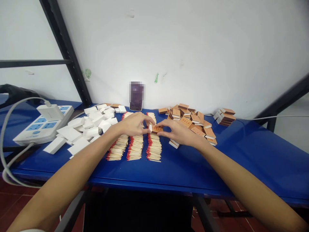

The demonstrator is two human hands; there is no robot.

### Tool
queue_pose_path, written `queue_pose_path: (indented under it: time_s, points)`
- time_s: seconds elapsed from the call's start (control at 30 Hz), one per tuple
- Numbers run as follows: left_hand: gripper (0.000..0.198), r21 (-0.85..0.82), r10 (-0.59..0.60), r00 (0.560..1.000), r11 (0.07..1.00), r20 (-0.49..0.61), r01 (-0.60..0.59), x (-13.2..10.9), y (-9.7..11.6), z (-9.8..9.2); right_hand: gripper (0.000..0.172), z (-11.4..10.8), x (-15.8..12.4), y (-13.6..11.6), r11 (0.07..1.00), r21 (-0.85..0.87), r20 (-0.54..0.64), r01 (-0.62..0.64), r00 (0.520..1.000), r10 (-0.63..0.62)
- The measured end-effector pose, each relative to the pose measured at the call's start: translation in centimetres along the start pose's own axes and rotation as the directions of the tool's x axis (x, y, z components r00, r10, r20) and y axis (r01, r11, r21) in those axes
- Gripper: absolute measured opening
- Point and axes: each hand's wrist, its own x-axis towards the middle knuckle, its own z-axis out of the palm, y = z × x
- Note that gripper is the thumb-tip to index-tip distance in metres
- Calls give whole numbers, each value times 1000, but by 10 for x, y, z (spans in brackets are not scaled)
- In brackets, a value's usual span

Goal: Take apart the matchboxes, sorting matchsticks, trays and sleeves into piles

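Note:
Between both hands, above the rows of matches, is a small orange-brown matchbox (156, 129) with a white end facing left. The thumb and forefinger of my left hand (135, 124) close on that white end. My right hand (178, 131) pinches the orange sleeve from the other side. Below them, red-tipped matches (154, 148) lie in three rows running away from me, their heads toward the left. My hands and forearms hide parts of the rows.
White box pieces (79, 135) are heaped on the left, beside a power strip (43, 125) with a charger and cable. Several matchboxes (185, 120) lie piled on the right, near a small stack (226, 116). A phone (136, 96) leans against the wall behind the blue table (253, 154).

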Motion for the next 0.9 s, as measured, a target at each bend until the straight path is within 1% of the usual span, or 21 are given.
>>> queue_pose_path:
  time_s: [0.13,0.23,0.43,0.6,0.77,0.9]
  points:
    - [41,-15,-28,999,999,41,29,-1,2,-1,38,1,-2,8,1000,21,37,4,999,-5]
    - [45,-14,-42,998,999,45,42,-1,1,1,40,-1,-3,12,1000,14,69,-16,997,15]
    - [41,9,-19,999,1000,50,19,0,-3,5,39,-12,-5,5,993,-34,139,-112,984,115]
    - [43,-1,-21,998,1000,61,21,-1,-3,6,39,-16,-5,3,992,-29,159,-122,979,125]
    - [37,-43,36,998,998,46,-34,0,-3,5,36,-18,-4,5,994,-31,155,-102,982,106]
    - [31,-60,83,996,995,30,-81,0,-3,5,35,-20,-5,6,992,-45,151,-114,981,120]
